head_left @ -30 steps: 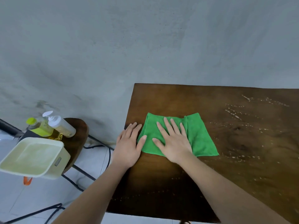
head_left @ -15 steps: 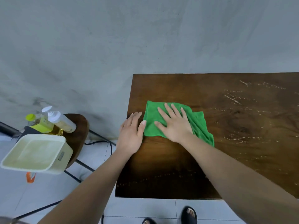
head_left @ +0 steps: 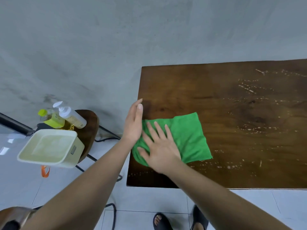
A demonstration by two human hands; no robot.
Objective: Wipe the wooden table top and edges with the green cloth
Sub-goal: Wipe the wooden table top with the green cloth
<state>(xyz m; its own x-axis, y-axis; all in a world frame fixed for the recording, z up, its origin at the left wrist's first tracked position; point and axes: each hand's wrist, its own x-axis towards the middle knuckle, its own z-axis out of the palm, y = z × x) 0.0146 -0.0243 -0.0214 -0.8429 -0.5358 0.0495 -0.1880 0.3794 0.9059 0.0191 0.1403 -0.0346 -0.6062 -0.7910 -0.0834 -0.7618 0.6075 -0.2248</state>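
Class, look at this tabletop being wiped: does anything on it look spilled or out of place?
Yes. Pale droplets or specks are scattered across the right side of the wooden table, beyond the green cloth, so that area looks unwiped.

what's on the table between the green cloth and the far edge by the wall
Nothing. In the head view, the stretch from the green cloth to the far edge of the dark wooden table is bare wood; pale specks lie only further right.
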